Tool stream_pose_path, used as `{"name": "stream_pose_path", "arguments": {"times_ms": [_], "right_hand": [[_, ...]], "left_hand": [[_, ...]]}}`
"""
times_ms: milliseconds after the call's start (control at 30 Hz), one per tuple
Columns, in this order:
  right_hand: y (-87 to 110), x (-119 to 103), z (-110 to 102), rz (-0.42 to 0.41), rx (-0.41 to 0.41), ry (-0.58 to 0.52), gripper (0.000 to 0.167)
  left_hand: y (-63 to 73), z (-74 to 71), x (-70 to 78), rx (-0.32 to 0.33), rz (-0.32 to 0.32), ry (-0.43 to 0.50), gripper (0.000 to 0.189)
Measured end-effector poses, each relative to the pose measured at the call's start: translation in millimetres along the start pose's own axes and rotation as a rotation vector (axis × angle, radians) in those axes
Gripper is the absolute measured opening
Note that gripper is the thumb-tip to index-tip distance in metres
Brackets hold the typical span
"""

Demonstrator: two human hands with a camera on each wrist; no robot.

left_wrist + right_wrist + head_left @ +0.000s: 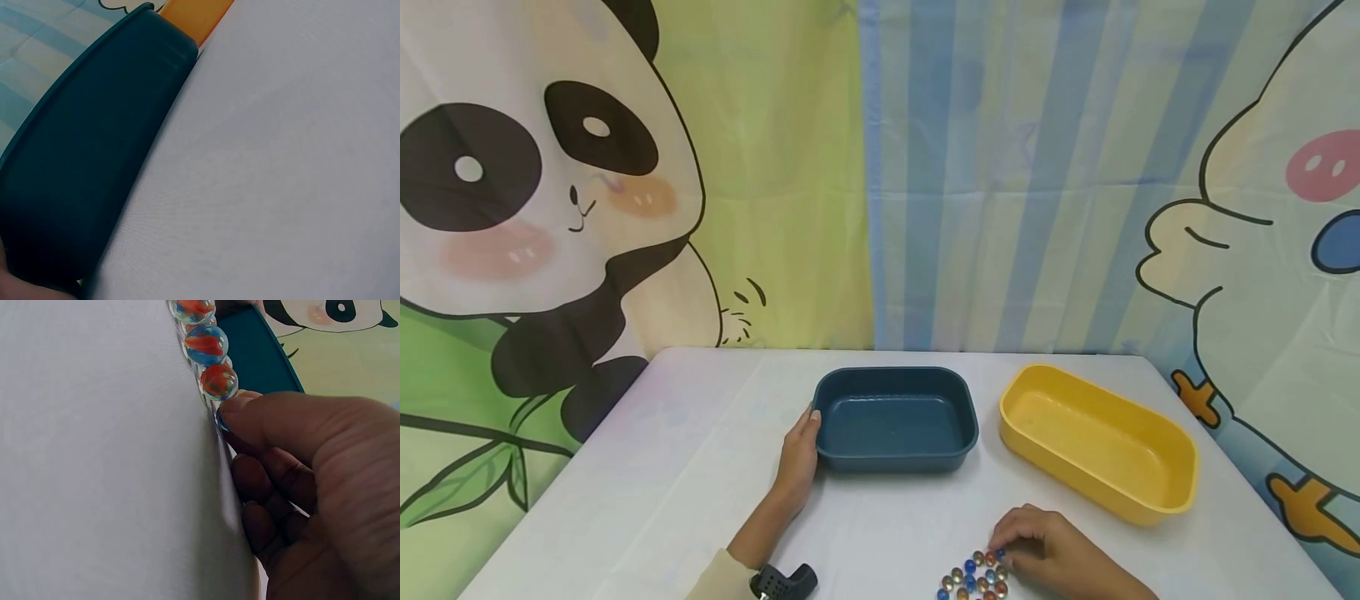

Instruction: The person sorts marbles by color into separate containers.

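A dark blue rectangular tub (895, 463) stands on the table. My left hand (798, 458) rests against its left outer wall with the fingers extended along it; only a bit of that hand (31, 289) enters the left wrist view's lower corner. Several glass marbles (970, 582) with coloured swirls lie in a cluster at the table's near side. At the cluster's right edge, my right hand (1048, 546) pinches a blue marble (222, 420) between thumb and index finger, the other fingers curled under. The thumb hides most of that marble.
A yellow rectangular tub (1097, 479) sits slantwise to the right of the blue one. White cloth covers the table (647, 492). Behind it hangs a curtain (790, 167) printed with cartoon animals. A black device (784, 582) is strapped on the left wrist.
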State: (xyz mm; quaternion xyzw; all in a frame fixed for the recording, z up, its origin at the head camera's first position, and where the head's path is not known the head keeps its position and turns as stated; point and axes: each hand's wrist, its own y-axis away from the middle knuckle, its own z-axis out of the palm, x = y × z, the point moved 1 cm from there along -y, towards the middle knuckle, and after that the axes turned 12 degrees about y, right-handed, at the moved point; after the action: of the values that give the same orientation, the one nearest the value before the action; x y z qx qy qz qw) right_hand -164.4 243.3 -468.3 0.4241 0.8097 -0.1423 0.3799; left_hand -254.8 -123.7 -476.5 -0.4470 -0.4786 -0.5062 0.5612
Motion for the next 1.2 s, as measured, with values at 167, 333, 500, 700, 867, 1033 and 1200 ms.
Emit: {"name": "stream_pose_path", "arguments": {"times_ms": [167,333,500,700,867,1033,1200], "right_hand": [[-2.5,-3,1,0.067,0.069,0.055,0.012],[-1.7,0,2,0.079,0.171,0.056,0.014],[-1.5,2,3,0.081,0.198,-0.001,0.013],[-2.0,-1,3,0.146,0.228,-0.003,0.012],[-1.6,-4,-1,0.216,0.268,-0.024,0.010],[-3.4,-7,-9,0.200,0.340,0.000,0.015],[-6.2,-8,-19,0.146,0.407,0.060,0.019]], "left_hand": [[-0.2,-2.5,0.7,0.008,0.004,-0.003,0.057],[-0.8,-3.3,1.3,0.011,0.001,-0.010,0.057],[-1.5,-3.9,2.8,0.007,-0.002,-0.033,0.057],[-1.1,-1.5,1.8,-0.006,0.011,-0.026,0.060],[-0.5,2.6,-1.1,-0.016,0.008,-0.026,0.060],[0.9,3.0,-1.2,0.003,0.011,-0.034,0.059],[1.1,0.9,-2.0,0.015,0.018,-0.049,0.059]]}}
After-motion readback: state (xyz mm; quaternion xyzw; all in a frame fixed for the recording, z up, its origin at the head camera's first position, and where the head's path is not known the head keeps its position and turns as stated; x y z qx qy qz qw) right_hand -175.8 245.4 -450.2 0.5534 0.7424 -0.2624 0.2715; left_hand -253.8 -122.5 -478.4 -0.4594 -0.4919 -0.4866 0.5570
